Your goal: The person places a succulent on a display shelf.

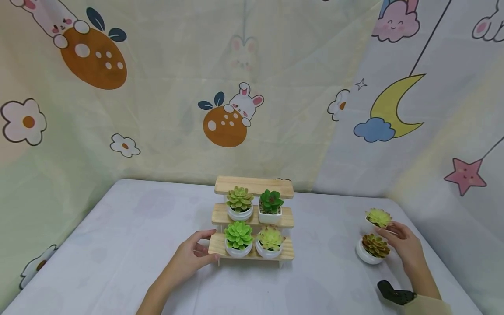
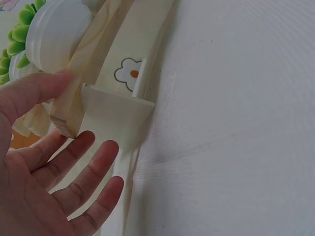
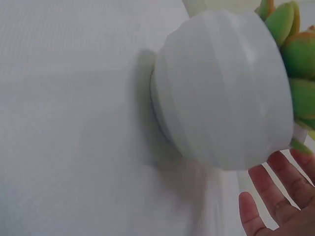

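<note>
A three-tier wooden stand holds potted succulents on its lower two shelves. My left hand grips the left end of the bottom shelf, thumb on top and fingertips by the board's end. On the bottom shelf sit a bright green succulent and a yellow-green one. Above them stand a green rosette and a dark green one in a square pot. At the right, my right hand holds a pale green potted succulent, its thumb over the pot's front. A brownish succulent in a white pot stands just in front.
A black curved object lies by the right wrist, at the sleeve's cuff. The white cloth-covered table reaches back to a printed fabric backdrop. White supports carry the shelves.
</note>
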Motion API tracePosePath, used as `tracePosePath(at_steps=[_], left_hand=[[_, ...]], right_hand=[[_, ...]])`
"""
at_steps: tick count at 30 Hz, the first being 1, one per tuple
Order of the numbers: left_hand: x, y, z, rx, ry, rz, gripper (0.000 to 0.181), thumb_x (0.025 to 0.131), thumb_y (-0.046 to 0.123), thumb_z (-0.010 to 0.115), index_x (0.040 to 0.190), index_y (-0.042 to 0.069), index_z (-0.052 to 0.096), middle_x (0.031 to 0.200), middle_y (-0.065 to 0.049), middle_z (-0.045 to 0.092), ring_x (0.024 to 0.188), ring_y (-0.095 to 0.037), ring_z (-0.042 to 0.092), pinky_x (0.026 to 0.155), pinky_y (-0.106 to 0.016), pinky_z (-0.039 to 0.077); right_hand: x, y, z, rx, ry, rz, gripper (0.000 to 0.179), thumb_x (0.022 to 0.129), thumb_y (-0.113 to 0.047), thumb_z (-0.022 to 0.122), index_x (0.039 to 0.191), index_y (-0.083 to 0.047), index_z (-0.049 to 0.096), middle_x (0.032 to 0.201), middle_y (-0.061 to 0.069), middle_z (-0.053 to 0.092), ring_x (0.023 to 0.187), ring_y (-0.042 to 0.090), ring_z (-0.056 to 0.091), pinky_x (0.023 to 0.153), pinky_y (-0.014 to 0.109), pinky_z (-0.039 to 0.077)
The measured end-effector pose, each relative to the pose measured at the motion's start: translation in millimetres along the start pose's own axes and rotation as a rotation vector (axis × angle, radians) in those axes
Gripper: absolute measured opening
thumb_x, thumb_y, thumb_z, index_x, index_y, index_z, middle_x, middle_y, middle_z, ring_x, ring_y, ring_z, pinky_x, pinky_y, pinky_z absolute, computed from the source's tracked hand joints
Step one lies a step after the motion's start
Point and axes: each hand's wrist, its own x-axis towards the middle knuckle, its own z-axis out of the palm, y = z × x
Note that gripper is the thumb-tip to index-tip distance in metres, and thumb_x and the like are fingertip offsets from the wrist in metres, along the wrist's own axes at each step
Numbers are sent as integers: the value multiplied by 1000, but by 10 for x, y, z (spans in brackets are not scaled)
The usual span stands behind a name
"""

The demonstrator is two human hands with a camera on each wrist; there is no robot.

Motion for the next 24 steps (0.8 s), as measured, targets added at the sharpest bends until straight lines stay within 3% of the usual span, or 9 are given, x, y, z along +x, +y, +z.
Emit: tracePosePath(at_steps=[2, 5, 8, 11, 12, 14, 15, 17, 24], left_hand=[[-2, 2, 1, 0, 0, 3, 62, 71, 23, 80, 127, 18, 54, 122, -6, 54, 86, -14, 59, 67, -29, 48], [2, -3, 3, -2, 2, 9, 62, 71, 21, 80, 127, 18, 54, 121, -7, 54, 86, -14, 59, 68, -29, 48], [7, -11, 3, -1, 1, 14, 62, 71, 22, 80, 127, 18, 54, 121, -6, 54, 86, -14, 59, 68, -29, 48], [11, -18, -2, 4, -6, 26, 62, 71, 22, 80, 127, 17, 54, 122, -7, 54, 86, -13, 59, 68, -28, 48], [12, -19, -3, 5, -8, 28, 62, 71, 22, 80, 128, 17, 54, 122, -8, 54, 86, -14, 59, 69, -28, 49], [13, -23, -6, 4, -14, 33, 63, 72, 22, 80, 128, 16, 53, 122, -8, 53, 86, -14, 59, 69, -28, 49], [13, -25, -7, 3, -16, 35, 63, 72, 22, 80, 128, 16, 53, 123, -9, 53, 87, -14, 59, 69, -28, 49], [14, -26, -7, -5, -17, 31, 63, 72, 22, 80, 128, 16, 53, 123, -9, 53, 87, -14, 59, 69, -28, 49], [22, -31, 0, 0, -10, -12, 64, 70, 26, 81, 127, 20, 54, 123, -7, 53, 88, -15, 60, 68, -30, 48]], right_hand=[[119, 108, 20, -9, 21, -17, 95, 76, -60, 64, 148, -15, 24, 133, 5, 45, 104, 4, 47, 80, 24, 47], [244, 210, 55, -17, 36, -26, 95, 74, -65, 62, 148, -22, 22, 141, 8, 40, 123, 23, 39, 96, 45, 41], [216, 145, 63, -21, 39, -52, 94, 75, -64, 62, 149, -23, 21, 143, 11, 37, 129, 32, 33, 99, 57, 34], [29, -82, 50, -12, 23, -83, 92, 77, -60, 63, 149, -20, 21, 138, 8, 42, 125, 27, 38, 97, 51, 39], [-47, -168, 47, -17, 21, -94, 89, 78, -59, 63, 148, -22, 24, 133, 1, 47, 121, 19, 43, 93, 44, 43], [-206, -352, 55, 22, -5, -109, 86, 80, -54, 64, 148, -19, 24, 133, 3, 47, 123, 20, 42, 97, 46, 41], [-261, -414, 64, 11, -3, -116, 84, 79, -56, 64, 147, -22, 26, 127, -4, 50, 118, 12, 45, 93, 38, 44], [-359, -543, 89, 22, -9, -139, 80, 80, -55, 64, 145, -24, 29, 125, -8, 52, 116, 8, 46, 93, 37, 44], [-510, -822, 192, 54, -30, -267, 67, 81, -51, 64, 138, -26, 38, 118, -13, 54, 102, -6, 49, 86, 27, 45]])
